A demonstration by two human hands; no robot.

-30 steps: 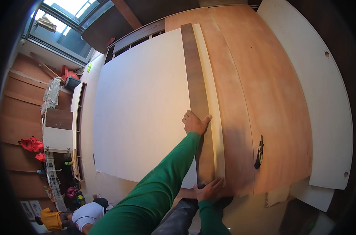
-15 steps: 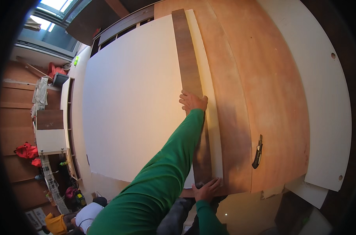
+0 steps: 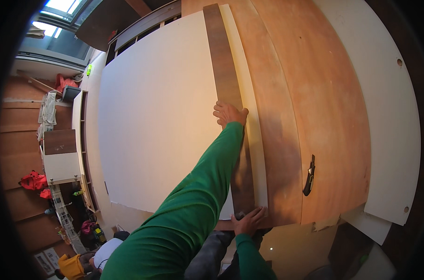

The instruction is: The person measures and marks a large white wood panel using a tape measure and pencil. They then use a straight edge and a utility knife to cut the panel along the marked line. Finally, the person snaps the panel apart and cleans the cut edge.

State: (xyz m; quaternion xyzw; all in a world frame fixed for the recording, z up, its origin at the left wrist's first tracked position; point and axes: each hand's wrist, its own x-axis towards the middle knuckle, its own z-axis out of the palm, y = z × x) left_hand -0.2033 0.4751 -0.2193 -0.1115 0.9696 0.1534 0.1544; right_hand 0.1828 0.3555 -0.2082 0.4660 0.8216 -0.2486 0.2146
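A long dark brown wooden strip (image 3: 223,70) lies lengthwise on a large white laminate sheet (image 3: 160,102), near the sheet's right edge. My left hand (image 3: 229,114) spans the strip around its middle, fingers over its left edge and thumb at its right edge. At the strip's near end, my right hand (image 3: 248,222) grips it, with fingers reaching right toward the sheet's pale border. Under the sheet is a reddish-brown plywood board (image 3: 328,107). A utility knife (image 3: 309,175) with a dark handle lies on this plywood, to the right of my hands.
A white panel (image 3: 389,116) with round holes lies at the far right. Beyond the sheet's far left is a slatted dark frame (image 3: 144,30). On the left are a shelf unit (image 3: 83,140) and red bags (image 3: 33,180). Another person (image 3: 107,252) is low at the lower left.
The view has shifted slightly. Both hands keep their places on the strip, and the knife lies where it was on the plywood.
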